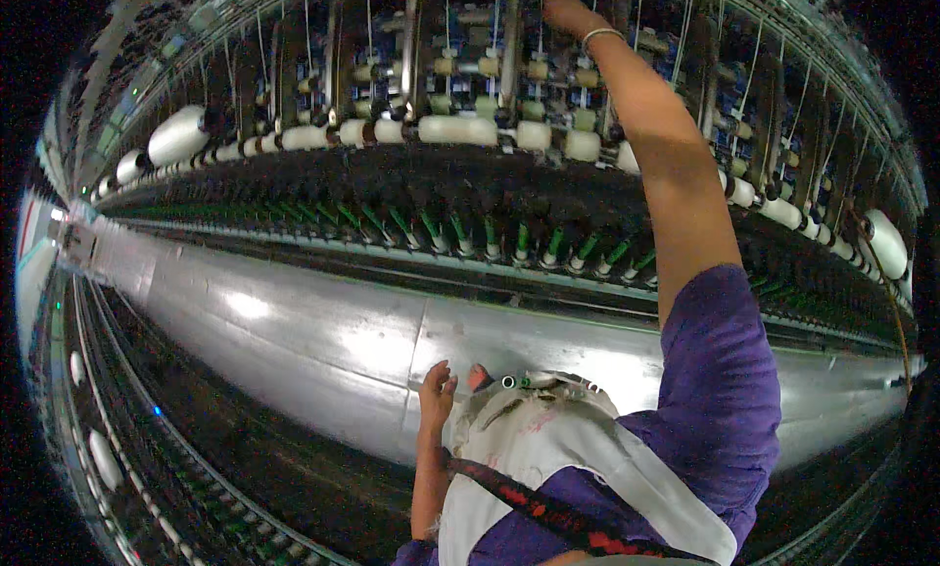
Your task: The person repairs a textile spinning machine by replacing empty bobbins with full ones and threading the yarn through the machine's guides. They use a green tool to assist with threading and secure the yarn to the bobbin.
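Observation:
My right arm stretches far up over the spinning machine. At its end, my right hand (571, 14) is closed beside a hanging white strand (541, 37); its fingertips blend into the dark machinery, so what they hold is hidden. My left hand (437, 388) is low, just left of my white apron (534, 434), fingers loosely bent and apart with nothing visible in them. A pocket of the apron gapes, and small tube ends, one pale ring (508, 381) and one green (526, 381), show at its edge.
White rollers (458, 129) run along the machine front, with a row of green bobbin tubes (493, 235) below. Larger white rolls (178, 136) sit at the sides. A shiny metal floor strip (362, 346) crosses the aisle; another machine row (105, 458) stands lower left.

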Demonstrator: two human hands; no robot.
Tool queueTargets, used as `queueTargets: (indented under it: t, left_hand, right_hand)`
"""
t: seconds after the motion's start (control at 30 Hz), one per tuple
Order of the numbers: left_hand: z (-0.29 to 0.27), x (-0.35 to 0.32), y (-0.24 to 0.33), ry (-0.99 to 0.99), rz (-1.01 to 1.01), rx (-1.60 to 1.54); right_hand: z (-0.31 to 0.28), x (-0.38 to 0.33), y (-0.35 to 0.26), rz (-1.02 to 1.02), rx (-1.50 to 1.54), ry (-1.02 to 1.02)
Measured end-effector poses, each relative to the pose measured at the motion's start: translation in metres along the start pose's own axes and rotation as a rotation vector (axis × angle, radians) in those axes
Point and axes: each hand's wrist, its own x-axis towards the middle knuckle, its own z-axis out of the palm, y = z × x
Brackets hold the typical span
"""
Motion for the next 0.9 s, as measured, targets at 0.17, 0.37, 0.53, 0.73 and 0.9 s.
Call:
queueTargets:
  t: [0.17,0.37,0.53,0.73,0.9]
  left_hand:
    - [-0.061,0.055,-0.009,-0.226,0.009,-0.083]
    - [-0.053,0.106,-0.026,-0.378,0.114,0.145]
    - [-0.019,0.136,-0.004,-0.476,0.096,0.18]
    - [0.029,0.158,0.041,-0.64,0.173,0.302]
    - [0.062,0.167,0.13,-0.531,0.479,0.385]
  right_hand:
    - [0.002,0.004,0.011,-0.256,-0.46,-0.639]
    - [-0.115,-0.057,-0.041,-0.084,-0.153,-0.012]
    - [-0.199,-0.277,-0.176,-0.395,0.568,-0.054]
    - [-0.192,-0.446,-0.311,-0.29,0.931,-0.453]
    - [-0.168,-0.483,-0.312,-0.3,0.759,-0.582]
